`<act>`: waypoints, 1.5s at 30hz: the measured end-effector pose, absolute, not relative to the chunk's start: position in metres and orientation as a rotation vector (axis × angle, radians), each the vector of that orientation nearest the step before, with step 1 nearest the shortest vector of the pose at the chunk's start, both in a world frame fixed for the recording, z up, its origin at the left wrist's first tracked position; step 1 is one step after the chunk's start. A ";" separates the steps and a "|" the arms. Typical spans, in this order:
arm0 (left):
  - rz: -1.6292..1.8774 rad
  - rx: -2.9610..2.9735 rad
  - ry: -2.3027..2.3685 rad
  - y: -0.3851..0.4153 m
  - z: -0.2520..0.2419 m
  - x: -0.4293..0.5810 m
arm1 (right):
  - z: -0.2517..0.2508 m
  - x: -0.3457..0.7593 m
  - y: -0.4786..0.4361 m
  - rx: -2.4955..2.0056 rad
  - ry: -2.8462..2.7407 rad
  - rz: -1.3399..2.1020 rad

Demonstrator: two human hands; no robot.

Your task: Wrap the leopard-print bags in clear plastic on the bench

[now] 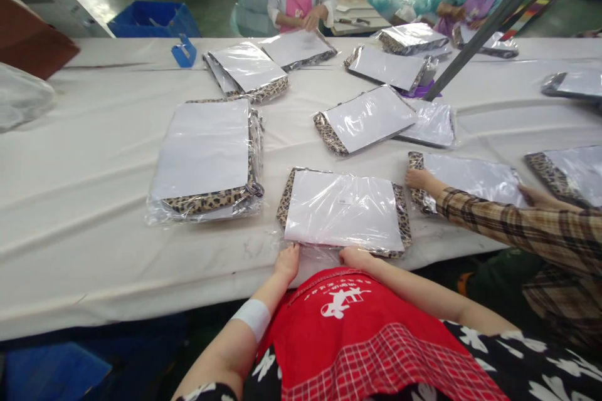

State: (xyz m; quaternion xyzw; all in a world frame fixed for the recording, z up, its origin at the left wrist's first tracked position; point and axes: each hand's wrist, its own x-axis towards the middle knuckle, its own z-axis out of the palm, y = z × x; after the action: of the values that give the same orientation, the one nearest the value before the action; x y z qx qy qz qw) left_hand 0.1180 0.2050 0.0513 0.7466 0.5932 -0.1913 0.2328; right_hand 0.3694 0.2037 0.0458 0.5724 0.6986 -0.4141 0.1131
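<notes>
In front of me lies a clear plastic bag with folded leopard-print fabric and a white sheet inside. My left hand is closed on the near left edge of this bag. Farther right along the same edge, my right hand pinches the loose plastic. A small label shows on the white sheet. To the left sits a stack of similar bagged leopard-print fabric, apart from my hands.
More bagged pieces lie across the white-covered table. At right, a co-worker's plaid sleeve reaches to another bag. Two people work at the far side. A grey pole slants at right; a blue tape dispenser stands far left.
</notes>
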 end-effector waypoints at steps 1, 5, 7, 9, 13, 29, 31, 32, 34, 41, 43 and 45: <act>-0.531 2.042 1.647 0.206 0.052 0.118 | 0.048 0.370 0.204 1.685 2.042 -1.230; -0.549 2.035 1.641 0.217 0.053 0.119 | 0.058 0.370 0.203 1.712 2.036 -1.246; -0.552 2.046 1.602 0.222 0.053 0.118 | 0.063 0.369 0.204 1.618 2.055 -1.188; -0.546 2.061 1.559 0.225 0.053 0.114 | 0.066 0.367 0.206 1.516 2.066 -1.127; -0.525 2.079 1.496 0.225 0.054 0.105 | 0.065 0.365 0.210 1.483 2.077 -1.101; -0.548 2.223 1.311 0.215 0.071 0.095 | 0.055 0.365 0.209 1.477 2.133 -1.111; -0.597 2.284 1.235 0.215 0.072 0.098 | 0.057 0.364 0.209 1.491 2.134 -1.103; -0.611 2.326 1.176 0.213 0.072 0.099 | 0.058 0.363 0.209 1.497 2.135 -1.097; -0.599 2.442 1.047 0.207 0.070 0.096 | 0.060 0.361 0.209 1.513 2.140 -1.077; -0.296 2.697 0.861 0.209 0.068 0.090 | 0.051 0.354 0.214 1.573 2.061 -1.095; -0.373 2.598 0.898 0.217 0.071 0.096 | 0.052 0.354 0.214 1.588 2.076 -1.093; -0.433 2.503 0.942 0.223 0.072 0.102 | 0.055 0.358 0.212 1.618 2.084 -1.127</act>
State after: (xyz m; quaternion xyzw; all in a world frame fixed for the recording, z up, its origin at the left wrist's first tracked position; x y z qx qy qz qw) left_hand 0.1017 0.2233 0.0718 0.9024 0.3396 -0.1560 0.2144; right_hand 0.3578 0.2120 0.0551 0.5588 0.7196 -0.3891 0.1360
